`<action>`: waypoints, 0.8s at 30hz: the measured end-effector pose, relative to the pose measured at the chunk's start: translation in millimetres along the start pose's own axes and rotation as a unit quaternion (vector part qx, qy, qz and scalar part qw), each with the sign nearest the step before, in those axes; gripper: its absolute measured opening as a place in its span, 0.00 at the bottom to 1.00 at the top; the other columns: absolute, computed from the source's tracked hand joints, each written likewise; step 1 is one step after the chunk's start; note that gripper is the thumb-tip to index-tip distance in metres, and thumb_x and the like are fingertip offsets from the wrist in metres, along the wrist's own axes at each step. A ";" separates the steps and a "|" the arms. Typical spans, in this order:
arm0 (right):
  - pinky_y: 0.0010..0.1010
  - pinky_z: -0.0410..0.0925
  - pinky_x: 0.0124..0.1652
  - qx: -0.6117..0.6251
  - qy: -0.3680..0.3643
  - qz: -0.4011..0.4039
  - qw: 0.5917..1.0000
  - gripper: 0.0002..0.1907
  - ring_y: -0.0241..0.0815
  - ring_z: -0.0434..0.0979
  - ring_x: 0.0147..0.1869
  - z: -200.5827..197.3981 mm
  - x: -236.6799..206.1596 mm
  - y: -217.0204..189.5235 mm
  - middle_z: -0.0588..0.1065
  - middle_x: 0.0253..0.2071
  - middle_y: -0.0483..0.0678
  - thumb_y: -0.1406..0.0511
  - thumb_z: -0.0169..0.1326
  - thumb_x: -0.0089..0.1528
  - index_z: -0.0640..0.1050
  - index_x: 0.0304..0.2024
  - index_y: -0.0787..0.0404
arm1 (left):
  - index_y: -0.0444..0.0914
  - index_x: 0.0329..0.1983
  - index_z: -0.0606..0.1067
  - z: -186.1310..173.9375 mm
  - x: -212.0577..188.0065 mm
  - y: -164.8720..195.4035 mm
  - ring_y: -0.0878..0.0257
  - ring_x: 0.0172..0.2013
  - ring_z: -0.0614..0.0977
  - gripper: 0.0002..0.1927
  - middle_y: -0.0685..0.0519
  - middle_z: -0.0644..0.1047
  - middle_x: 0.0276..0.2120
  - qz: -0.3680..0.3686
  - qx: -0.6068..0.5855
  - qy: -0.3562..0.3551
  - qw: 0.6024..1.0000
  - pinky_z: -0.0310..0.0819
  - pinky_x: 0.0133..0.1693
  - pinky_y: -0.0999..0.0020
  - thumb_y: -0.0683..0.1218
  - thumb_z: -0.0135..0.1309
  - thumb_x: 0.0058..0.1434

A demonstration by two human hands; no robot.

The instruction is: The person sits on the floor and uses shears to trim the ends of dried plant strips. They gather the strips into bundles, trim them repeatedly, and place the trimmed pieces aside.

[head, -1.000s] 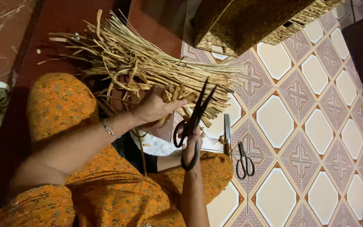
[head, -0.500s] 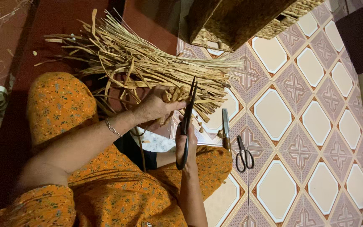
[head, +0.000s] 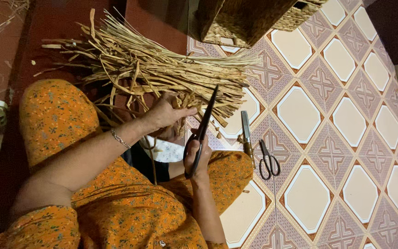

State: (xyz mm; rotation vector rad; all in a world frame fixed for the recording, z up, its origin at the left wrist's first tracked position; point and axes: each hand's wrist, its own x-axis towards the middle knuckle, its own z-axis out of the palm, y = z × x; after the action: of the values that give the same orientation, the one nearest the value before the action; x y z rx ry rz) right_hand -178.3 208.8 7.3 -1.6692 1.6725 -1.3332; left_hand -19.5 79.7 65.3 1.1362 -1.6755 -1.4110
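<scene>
Head view: left hand [head: 164, 113] grips dried straw bundle [head: 162, 74]; right fingers [head: 198, 154] hold black shears [head: 201, 131].

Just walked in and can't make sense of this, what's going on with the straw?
A person in orange patterned clothes sits on the tiled floor. The left hand grips a bundle of dried straw strips; the right hand holds large black scissors, blades shut, at its ends. Smaller scissors and a knife lie nearby.

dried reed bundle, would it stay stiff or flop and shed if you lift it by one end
The dried reed bundle would probably sag and splay: its strips are thin, curled and fanned out loosely. It looks light for its bulk. Loose strands would likely slip out, since only the left hand gathers them.
</scene>
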 end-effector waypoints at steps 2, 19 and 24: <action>0.30 0.61 0.23 0.035 0.003 0.035 0.999 0.41 0.33 0.67 0.22 -3.3 1.3 7.8 0.67 0.21 0.39 0.39 0.34 0.69 0.72 0.58 0.67 | 0.39 0.43 0.80 -1.3 3.1 -3.3 0.68 0.33 0.82 0.13 0.54 0.81 0.32 0.025 -0.017 -0.001 1.000 0.81 0.41 0.63 0.52 0.63 0.62; 0.28 0.59 0.25 0.419 0.265 0.227 0.838 0.42 0.38 0.63 0.22 -50.6 -8.1 152.1 0.67 0.22 0.47 0.37 0.41 0.67 0.69 0.56 0.69 | 0.33 0.57 0.77 109.2 115.5 -68.4 0.47 0.36 0.82 0.21 0.39 0.79 0.40 -0.078 0.299 -0.135 0.941 0.81 0.36 0.55 0.33 0.51 0.60; 0.26 0.57 0.23 0.401 0.263 0.268 0.835 0.41 0.37 0.62 0.21 -50.6 -4.7 149.1 0.68 0.22 0.47 0.37 0.41 0.66 0.70 0.57 0.68 | 0.33 0.52 0.77 141.5 113.2 -86.9 0.52 0.34 0.80 0.15 0.40 0.79 0.42 -0.150 0.246 -0.111 0.951 0.79 0.34 0.58 0.37 0.54 0.61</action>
State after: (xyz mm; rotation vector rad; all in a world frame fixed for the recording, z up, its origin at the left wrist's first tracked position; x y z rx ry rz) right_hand -297.1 202.0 -95.9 -0.3283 1.3410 -1.8914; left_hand -174.1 30.1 -53.0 1.6124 -2.1670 -1.3764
